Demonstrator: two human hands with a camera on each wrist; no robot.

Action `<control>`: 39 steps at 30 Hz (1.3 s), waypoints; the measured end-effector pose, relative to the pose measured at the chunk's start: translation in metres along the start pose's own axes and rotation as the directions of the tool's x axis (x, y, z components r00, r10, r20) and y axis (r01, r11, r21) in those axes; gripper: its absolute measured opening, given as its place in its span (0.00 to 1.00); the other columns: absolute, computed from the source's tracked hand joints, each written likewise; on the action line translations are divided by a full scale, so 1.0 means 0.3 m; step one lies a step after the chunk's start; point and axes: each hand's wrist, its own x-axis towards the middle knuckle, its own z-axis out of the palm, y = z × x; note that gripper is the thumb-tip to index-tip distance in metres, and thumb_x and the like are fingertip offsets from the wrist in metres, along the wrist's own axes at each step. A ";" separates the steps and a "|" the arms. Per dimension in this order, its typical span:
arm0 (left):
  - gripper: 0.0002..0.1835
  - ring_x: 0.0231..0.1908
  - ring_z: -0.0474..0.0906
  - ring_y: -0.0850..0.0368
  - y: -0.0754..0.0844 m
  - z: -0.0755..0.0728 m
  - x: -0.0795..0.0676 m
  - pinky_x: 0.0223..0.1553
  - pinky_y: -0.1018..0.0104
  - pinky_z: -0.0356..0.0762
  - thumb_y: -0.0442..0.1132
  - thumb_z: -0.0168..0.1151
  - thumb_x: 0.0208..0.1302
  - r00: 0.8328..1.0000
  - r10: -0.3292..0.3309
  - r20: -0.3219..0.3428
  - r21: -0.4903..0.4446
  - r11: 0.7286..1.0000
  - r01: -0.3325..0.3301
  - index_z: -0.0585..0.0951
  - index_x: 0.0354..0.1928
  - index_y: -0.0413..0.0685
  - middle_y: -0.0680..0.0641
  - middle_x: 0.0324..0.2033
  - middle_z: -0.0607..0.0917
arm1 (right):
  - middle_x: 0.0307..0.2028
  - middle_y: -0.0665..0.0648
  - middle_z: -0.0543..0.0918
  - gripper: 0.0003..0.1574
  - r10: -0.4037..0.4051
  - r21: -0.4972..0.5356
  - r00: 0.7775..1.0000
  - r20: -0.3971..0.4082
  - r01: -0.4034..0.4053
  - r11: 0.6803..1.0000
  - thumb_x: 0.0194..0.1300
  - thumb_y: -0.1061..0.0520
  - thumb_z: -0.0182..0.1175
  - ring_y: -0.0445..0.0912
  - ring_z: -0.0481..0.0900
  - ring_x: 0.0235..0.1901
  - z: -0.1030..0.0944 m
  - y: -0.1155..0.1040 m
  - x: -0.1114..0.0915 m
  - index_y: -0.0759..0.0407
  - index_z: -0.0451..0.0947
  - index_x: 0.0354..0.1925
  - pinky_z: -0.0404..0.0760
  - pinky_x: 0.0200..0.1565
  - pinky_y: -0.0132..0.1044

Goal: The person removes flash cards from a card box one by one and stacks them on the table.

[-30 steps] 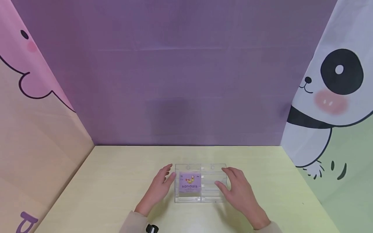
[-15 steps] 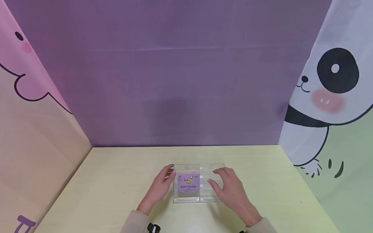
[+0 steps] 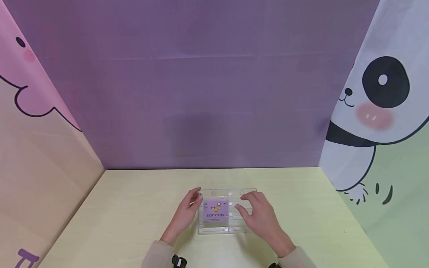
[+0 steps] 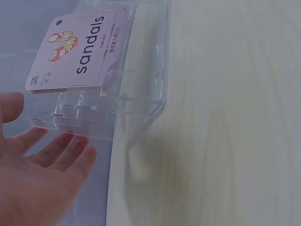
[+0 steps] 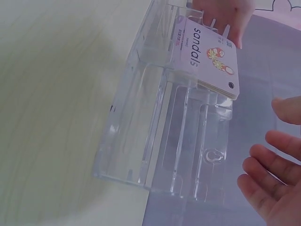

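A clear plastic holder with two side-by-side compartments (image 3: 239, 225) stands on the table. In its left compartment sits a stack of lilac cards (image 3: 216, 211); the front one reads "sandals" and pictures a pair of sandals. At the holder's left edge is my left hand (image 3: 185, 210); in the left wrist view its fingers lie partly behind the clear side and its thumb (image 4: 10, 107) is apart from it. My right hand (image 3: 264, 216) hovers before the right compartment, thumb and fingers spread and lightly bent, with nothing between them. The right wrist view shows a gap between it and the holder (image 5: 188, 141).
The pale wooden table (image 3: 151, 193) runs back to a purple backdrop (image 3: 207, 93). Printed cloth sides stand at the left and right, one with a panda (image 3: 365, 156). A dark wrist strap (image 3: 179, 261) shows at the left sleeve.
My right hand has moved left, from the holder's right edge to in front of its right compartment. The left hand stays by the left edge. The view shifts slightly.
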 end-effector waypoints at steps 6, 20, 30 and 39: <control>0.24 0.59 0.69 0.44 0.005 0.005 0.003 0.62 0.47 0.66 0.47 0.50 0.72 0.999 -0.018 -0.027 -0.061 0.998 0.016 0.67 0.66 0.46 0.42 0.55 0.75 | 0.36 0.47 0.80 0.13 0.001 0.018 1.000 0.010 -0.001 1.000 0.55 0.52 0.70 0.43 0.77 0.41 0.015 -0.002 0.007 0.56 0.80 0.37 0.79 0.43 0.38; 0.20 0.59 0.70 0.47 -0.002 0.015 0.014 0.63 0.50 0.66 0.42 0.53 0.71 0.999 -0.027 -0.045 -0.190 0.982 0.018 0.70 0.63 0.47 0.41 0.55 0.76 | 0.36 0.46 0.80 0.12 0.023 0.029 0.999 0.045 -0.024 0.999 0.56 0.53 0.69 0.43 0.77 0.41 0.035 -0.009 0.017 0.56 0.81 0.38 0.80 0.44 0.37; 0.18 0.55 0.72 0.47 -0.011 0.019 0.028 0.63 0.46 0.64 0.38 0.54 0.70 0.998 -0.018 -0.064 -0.240 0.971 0.003 0.73 0.60 0.45 0.41 0.52 0.79 | 0.37 0.46 0.80 0.12 0.022 0.033 0.999 0.048 -0.023 0.999 0.56 0.53 0.69 0.42 0.77 0.41 0.043 -0.017 0.030 0.56 0.81 0.38 0.80 0.43 0.37; 0.18 0.55 0.73 0.45 -0.007 0.022 0.029 0.62 0.49 0.66 0.34 0.53 0.70 0.998 -0.001 -0.070 -0.256 0.966 -0.017 0.72 0.59 0.40 0.39 0.51 0.79 | 0.37 0.46 0.80 0.12 0.052 0.058 0.996 0.072 -0.056 0.997 0.57 0.52 0.68 0.42 0.77 0.41 0.060 -0.022 0.036 0.56 0.80 0.39 0.80 0.42 0.37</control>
